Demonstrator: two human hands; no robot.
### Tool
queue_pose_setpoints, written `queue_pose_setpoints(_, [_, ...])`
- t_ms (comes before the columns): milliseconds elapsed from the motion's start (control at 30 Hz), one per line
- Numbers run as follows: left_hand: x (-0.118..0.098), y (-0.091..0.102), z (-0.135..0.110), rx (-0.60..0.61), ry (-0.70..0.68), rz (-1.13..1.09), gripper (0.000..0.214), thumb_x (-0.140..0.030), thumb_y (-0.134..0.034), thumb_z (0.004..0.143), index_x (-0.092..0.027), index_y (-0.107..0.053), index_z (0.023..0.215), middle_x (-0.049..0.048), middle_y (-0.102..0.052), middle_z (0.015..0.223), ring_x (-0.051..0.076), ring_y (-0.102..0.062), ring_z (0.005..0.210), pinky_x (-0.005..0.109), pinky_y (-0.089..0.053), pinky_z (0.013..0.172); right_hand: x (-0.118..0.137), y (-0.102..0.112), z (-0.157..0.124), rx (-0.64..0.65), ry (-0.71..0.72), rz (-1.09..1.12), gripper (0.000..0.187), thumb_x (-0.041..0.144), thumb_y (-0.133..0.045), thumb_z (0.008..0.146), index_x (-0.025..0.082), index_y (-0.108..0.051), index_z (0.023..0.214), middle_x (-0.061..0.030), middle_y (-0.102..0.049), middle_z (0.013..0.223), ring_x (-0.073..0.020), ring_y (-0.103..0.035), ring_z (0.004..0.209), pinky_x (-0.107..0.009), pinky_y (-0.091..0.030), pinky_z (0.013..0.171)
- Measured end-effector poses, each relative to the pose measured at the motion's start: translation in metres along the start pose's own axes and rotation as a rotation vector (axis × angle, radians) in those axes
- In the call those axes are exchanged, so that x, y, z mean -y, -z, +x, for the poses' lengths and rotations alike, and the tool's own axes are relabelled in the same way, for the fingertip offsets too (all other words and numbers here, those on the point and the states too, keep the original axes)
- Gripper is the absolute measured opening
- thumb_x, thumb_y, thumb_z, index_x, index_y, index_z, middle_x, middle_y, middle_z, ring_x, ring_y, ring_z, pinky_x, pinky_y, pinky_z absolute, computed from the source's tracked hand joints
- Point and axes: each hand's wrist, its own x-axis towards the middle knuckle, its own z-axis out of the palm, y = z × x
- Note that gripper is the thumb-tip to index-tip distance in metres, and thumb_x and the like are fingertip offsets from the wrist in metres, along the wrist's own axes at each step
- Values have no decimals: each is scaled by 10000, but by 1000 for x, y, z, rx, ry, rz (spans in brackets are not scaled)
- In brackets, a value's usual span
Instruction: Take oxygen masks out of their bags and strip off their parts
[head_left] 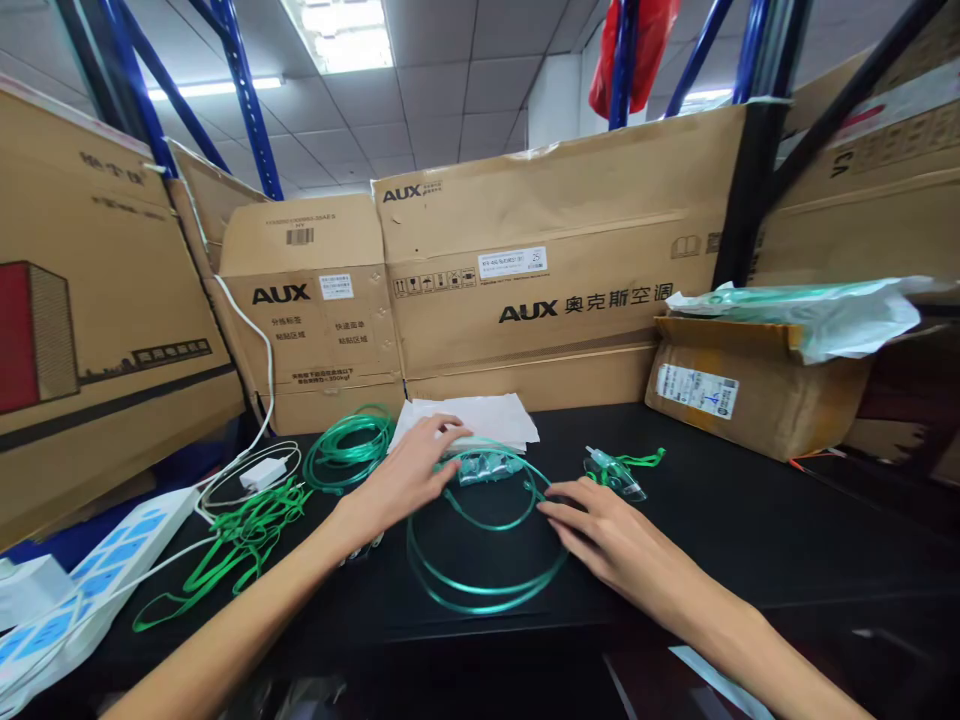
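A loop of clear green tubing (487, 590) lies on the black tabletop between my hands. My left hand (424, 455) is at the loop's upper left, thumb and fingers apart, close to the white paper stack (510, 415). On the right side of the loop, my right hand (600, 520) rests its outstretched fingertips at the tubing; its thumb is hard to make out. Inside the top of the loop sits a small clear plastic packet (487, 467). A coiled bundle of green tubing (349, 450) lies beyond my left forearm.
A clear plastic mask (619, 475) with a green strap lies to the right. Green elastic cords (244, 535), a white charger (264, 473) and a power strip (112, 580) are at left. Cardboard panels (555, 230) stand behind; an opened carton (757, 385) holds a plastic-wrapped package (817, 310).
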Motion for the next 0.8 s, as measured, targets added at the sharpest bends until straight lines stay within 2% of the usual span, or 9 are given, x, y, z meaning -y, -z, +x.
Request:
queue_pose_setpoints(33, [-6,-2,-5,55,-61,28,354,-253,-614,1006,-267,-621,1360,87,-589,1413,295,-491,1362,473,-327,1191,3,-1,5,13,12,2,307,129,-537,1004,198,-745,1219,-134,-730,1237,-297,-700,1129,-498,-589,994])
queue_pose_setpoints(133, [-19,-11,-18,225,-188,89,201,-312,-658,1001,-258,-707,1188,50,-691,1165,269,-616,1176,434,-402,1119,7,-5,18,37,6,-2,354,62,-558,966,227,-727,1230,-118,-703,1244,-307,-665,1154,-523,-548,1022])
queue_pose_setpoints(233, [-27,-18,-28,312,-234,130,114,-257,-596,1034,-219,-701,1058,38,-688,1047,231,-652,1033,373,-477,1009,1,-10,23,22,-110,-22,341,55,-515,966,174,-694,1231,-167,-683,1171,-331,-683,1058,-549,-576,920])
queue_pose_setpoints(333, [-34,-17,-43,342,-261,139,201,-117,-467,1057,-210,-644,1033,17,-672,1026,183,-643,976,339,-449,1047,-10,-17,17,1,-238,-16,285,124,-502,985,110,-655,1225,-204,-670,1075,-341,-701,958,-520,-601,810])
queue_pose_setpoints(433, [-37,-10,-64,365,-296,149,320,7,-383,1012,-227,-594,1065,-3,-668,1034,170,-630,988,352,-366,1132,-18,-23,7,2,-258,40,218,172,-528,985,151,-665,1153,-163,-673,1084,-307,-691,1022,-441,-582,885])
queue_pose_setpoints(567, [-34,-1,-87,398,-347,203,420,97,-377,909,-243,-561,1072,-11,-676,1064,197,-590,977,336,-394,999,-17,-26,6,-2,-276,104,228,184,-463,1013,163,-676,1093,-119,-670,1014,-270,-676,964,-392,-558,845])
queue_pose_setpoints(667, [-33,1,-96,386,-417,281,555,144,-396,833,-259,-556,1179,1,-673,1104,208,-581,942,330,-390,888,-12,-23,12,6,-297,135,275,171,-442,1018,160,-714,1051,-99,-662,942,-248,-670,870,-364,-536,777])
queue_pose_setpoints(733, [-34,0,-97,361,-477,333,572,148,-409,838,-269,-563,1199,3,-673,1093,209,-582,907,335,-383,846,-8,-21,16,9,-313,149,294,160,-448,1015,154,-739,1053,-98,-662,930,-240,-673,849,-349,-522,759])
queue_pose_setpoints(800, [-35,-1,-98,342,-520,347,480,121,-437,895,-263,-584,1142,-2,-682,1067,197,-582,856,334,-388,828,-5,-20,20,12,-333,155,293,150,-470,1007,151,-757,1067,-102,-669,936,-243,-683,854,-343,-512,753])
